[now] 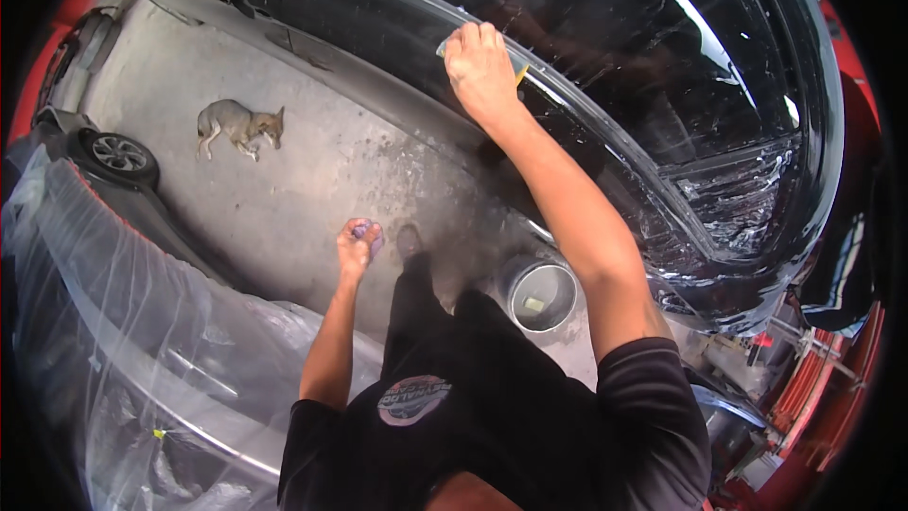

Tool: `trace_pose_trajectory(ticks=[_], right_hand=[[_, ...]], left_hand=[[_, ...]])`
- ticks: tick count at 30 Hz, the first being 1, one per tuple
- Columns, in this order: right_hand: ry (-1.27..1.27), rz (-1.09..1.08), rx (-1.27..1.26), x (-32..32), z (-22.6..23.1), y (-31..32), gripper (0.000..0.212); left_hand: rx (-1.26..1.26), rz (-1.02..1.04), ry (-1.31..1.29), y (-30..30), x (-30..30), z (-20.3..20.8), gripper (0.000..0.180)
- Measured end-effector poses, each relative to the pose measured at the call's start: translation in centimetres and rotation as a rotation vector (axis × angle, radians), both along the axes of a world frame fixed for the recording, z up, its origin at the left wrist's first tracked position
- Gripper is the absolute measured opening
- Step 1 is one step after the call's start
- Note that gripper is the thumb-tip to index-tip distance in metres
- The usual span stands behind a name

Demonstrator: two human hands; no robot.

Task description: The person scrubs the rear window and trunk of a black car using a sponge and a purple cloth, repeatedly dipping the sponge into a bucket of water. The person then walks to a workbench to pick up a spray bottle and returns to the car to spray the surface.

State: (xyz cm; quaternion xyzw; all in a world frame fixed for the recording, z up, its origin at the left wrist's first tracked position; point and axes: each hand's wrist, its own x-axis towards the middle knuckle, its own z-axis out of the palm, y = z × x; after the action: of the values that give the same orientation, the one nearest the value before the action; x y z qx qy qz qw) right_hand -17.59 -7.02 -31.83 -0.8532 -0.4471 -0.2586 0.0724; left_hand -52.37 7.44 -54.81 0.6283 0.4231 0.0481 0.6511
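My right hand (480, 71) reaches up to the side of a wet black car (416, 52), closed over a flat thing that it mostly hides. Only a yellow edge (521, 76) and a pale greenish bit show past the fingers. It rests by the trim line above the side windows. Lower down, my left hand (356, 248) hangs over the floor, its fingers wrapped round a crumpled purple cloth (376, 238). White streaks and drops lie on the car's dark glass (738, 194).
A metal bucket (573, 295) with a pale yellowish block (533, 305) stands by my legs. A dog (232, 125) lies on the concrete floor (303, 170). Clear plastic sheeting (142, 322) covers another car at left. Red metal framework (804, 383) stands at lower right.
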Motion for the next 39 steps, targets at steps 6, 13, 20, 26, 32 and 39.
trace_pose_trajectory(ticks=[6, 13, 20, 26, 32, 39], right_hand=[[0.045, -0.121, -0.036, -4.2, 1.4, -10.3, 0.06], [-0.019, 0.027, 0.014, 0.5, 0.2, 1.9, 0.027], [0.011, 0.04, -0.062, 1.2, 0.5, 6.4, 0.05], [-0.03, 0.102, 0.034, 3.3, -0.9, 7.1, 0.024], [-0.001, 0.038, -0.038, 5.5, -0.8, 18.8, 0.014], [0.03, -0.185, -0.038, -2.6, 0.1, -8.1, 0.066]], left_hand=[[0.022, 0.12, -0.018, 3.5, -2.5, -1.9, 0.022], [-0.188, 0.354, -0.031, 4.2, -3.9, -4.4, 0.02], [-0.173, 0.172, -0.069, 2.9, -0.6, -3.7, 0.023], [-0.082, 0.205, 0.039, 4.9, -1.1, -2.1, 0.023], [-0.026, 0.13, -0.039, 6.2, 1.4, -1.4, 0.021], [-0.108, 0.188, -0.066, 6.0, 1.0, -0.5, 0.021]])
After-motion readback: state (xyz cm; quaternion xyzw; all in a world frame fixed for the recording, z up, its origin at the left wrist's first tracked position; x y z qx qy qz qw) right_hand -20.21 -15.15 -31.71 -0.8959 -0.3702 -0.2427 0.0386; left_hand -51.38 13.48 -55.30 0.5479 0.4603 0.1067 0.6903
